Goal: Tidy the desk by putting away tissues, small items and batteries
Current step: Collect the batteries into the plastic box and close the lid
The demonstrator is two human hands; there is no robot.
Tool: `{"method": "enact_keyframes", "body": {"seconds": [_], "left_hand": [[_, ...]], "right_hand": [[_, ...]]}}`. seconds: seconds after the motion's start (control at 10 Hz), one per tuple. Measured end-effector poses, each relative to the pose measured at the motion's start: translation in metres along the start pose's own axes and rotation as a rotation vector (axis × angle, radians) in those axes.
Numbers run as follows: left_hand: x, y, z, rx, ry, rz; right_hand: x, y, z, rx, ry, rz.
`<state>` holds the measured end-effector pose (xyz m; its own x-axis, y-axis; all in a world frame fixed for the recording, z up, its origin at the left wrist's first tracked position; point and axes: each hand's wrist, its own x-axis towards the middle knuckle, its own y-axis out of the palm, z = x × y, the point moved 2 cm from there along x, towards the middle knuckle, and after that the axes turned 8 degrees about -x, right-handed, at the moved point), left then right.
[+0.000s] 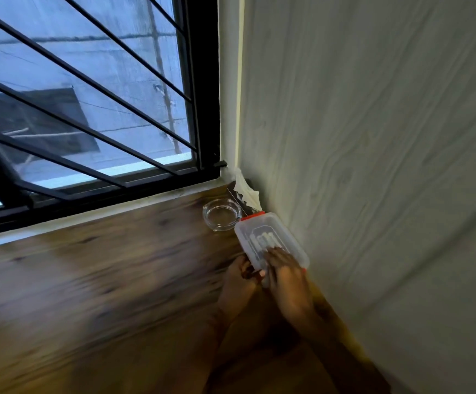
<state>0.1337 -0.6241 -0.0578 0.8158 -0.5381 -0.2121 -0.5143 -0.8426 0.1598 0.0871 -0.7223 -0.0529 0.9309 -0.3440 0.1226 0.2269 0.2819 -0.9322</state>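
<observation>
We press our right hand (pixel 286 275) flat on the box (pixel 270 241) lid; our left hand (pixel 241 275) pinches its latch; we should snap gently.

No text, label or number can be read; any marking on the box (pixel 270 240) lid seems lost in motion blur.

Brown wood-grain desk (pixel 103 280) with dark streaks. Translucent whitish box (pixel 270 237), red clips at its far and near ends, white batteries (pixel 265 239) inside. Clear glass ashtray (pixel 220 216) beyond it. Black window bars (pixel 88 109), bluish glass. Right wall (pixel 373 137) pale grey-green with wavy grain.
</observation>
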Motion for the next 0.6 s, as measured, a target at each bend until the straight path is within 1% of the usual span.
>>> {"method": "enact_keyframes", "body": {"seconds": [0.2, 0.3, 0.4, 0.5, 0.6], "left_hand": [[0.002, 0.004, 0.0, -0.019, -0.002, 0.024], [0.0, 0.001, -0.002, 0.018, 0.022, 0.023], [-0.009, -0.005, -0.005, 0.069, 0.035, -0.002], [-0.024, -0.02, -0.01, 0.16, 0.045, -0.065], [-0.046, -0.041, -0.018, 0.243, 0.087, -0.124]], "right_hand": [[0.004, 0.0, -0.009, 0.004, -0.002, -0.016], [0.002, -0.002, -0.005, 0.03, -0.004, -0.037], [0.0, -0.006, 0.003, 0.007, 0.008, -0.073], [-0.006, -0.007, 0.021, 0.012, 0.006, -0.139], [-0.015, -0.001, 0.047, 0.037, -0.006, -0.141]]}}
